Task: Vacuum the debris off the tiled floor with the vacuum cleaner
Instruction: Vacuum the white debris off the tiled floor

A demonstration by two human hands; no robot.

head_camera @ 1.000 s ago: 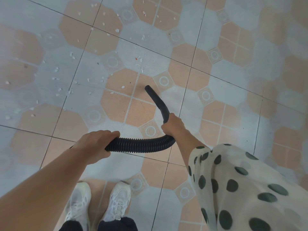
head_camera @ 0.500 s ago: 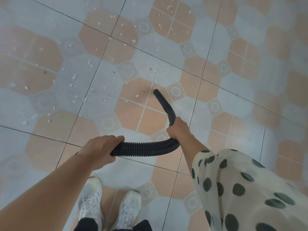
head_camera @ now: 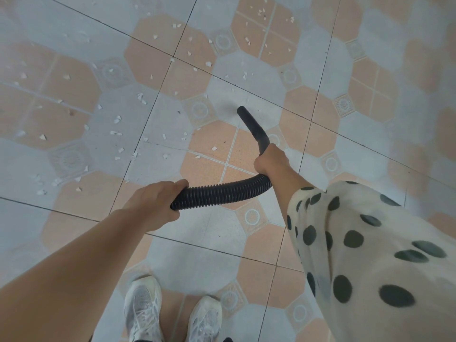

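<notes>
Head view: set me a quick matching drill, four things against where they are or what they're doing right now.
Things:
1. left hand
2. right hand
3. nozzle
4. white scraps

States:
A. scattered on the floor, mostly left of the nozzle
B. grips the ribbed hose
C. tip aimed at a grey tile
D. grips the base of the nozzle

Pairs: 1-B, 2-D, 3-C, 4-A.

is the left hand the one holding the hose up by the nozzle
No, the left hand grips the ribbed hose further back, while the right hand holds it just behind the smooth nozzle.
</notes>
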